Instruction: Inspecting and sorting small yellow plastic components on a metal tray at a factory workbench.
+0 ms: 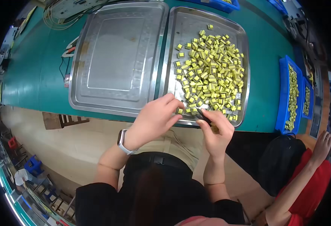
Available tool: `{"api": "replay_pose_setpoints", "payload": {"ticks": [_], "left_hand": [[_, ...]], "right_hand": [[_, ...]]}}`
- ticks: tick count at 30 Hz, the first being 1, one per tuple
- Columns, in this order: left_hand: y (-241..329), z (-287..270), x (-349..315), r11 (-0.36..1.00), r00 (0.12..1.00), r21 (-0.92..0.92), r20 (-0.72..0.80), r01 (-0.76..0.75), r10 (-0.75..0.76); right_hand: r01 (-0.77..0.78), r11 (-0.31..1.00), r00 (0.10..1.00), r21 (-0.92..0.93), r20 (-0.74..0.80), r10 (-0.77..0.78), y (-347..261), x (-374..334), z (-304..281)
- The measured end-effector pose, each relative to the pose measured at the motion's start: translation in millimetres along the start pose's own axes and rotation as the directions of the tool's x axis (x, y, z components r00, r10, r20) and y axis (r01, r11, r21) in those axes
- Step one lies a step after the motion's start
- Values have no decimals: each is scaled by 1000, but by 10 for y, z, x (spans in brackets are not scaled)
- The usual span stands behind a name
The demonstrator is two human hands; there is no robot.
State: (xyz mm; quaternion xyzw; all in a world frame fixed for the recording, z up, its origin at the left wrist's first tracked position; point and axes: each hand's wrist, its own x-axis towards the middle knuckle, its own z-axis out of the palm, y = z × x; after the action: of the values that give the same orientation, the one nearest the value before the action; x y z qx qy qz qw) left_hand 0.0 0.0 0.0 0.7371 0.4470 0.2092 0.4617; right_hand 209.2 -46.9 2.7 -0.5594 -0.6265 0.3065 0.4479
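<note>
Small yellow-wrapped transformers (pixel 214 67) with dark pins lie in a loose heap in the right-hand metal tray (pixel 168 56). Over that tray's near edge, my left hand (pixel 154 117), with a watch on its wrist, pinches one yellow transformer (pixel 180 111) between thumb and index finger. My right hand (pixel 219 132) is closed round a short black tool (pixel 204 115), whose tip points at the nearest pieces. The tool's exact kind is hidden by my fingers. A second metal tray (pixel 111 56), bare inside with some brownish stains, lies to the left.
Both trays rest on a green bench (pixel 26 75). Blue bins (pixel 283 94) of yellow pieces stand at the right, with another blue bin (pixel 226 5) at the back. Behind the left tray are cables (pixel 52 19). At lower right sits a person in red (pixel 310 184) with one arm raised.
</note>
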Motion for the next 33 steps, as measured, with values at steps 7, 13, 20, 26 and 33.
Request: {"api": "replay_pose_setpoints", "payload": {"ticks": [7,13,20,26,33], "left_hand": [[-35,68,112,906,993,412,-18,-98,116],[-27,-85,24,982,992,-176,-91,72,-89],[-98,-31,-56,809,993,-585,-55,56,-108],[-93,6,-79,800,994,-596,-26,68,-104],[-118,57,-88,827,994,-562,-71,28,-81]], "right_hand": [[12,1000,999,-4,-39,-12,25,56,6],[25,999,1000,-29,16,-25,32,50,-27],[98,994,991,-50,95,-92,-6,48,59],[125,989,988,-79,97,-117,-27,51,54],[126,989,988,-76,94,-119,-33,46,55]]}}
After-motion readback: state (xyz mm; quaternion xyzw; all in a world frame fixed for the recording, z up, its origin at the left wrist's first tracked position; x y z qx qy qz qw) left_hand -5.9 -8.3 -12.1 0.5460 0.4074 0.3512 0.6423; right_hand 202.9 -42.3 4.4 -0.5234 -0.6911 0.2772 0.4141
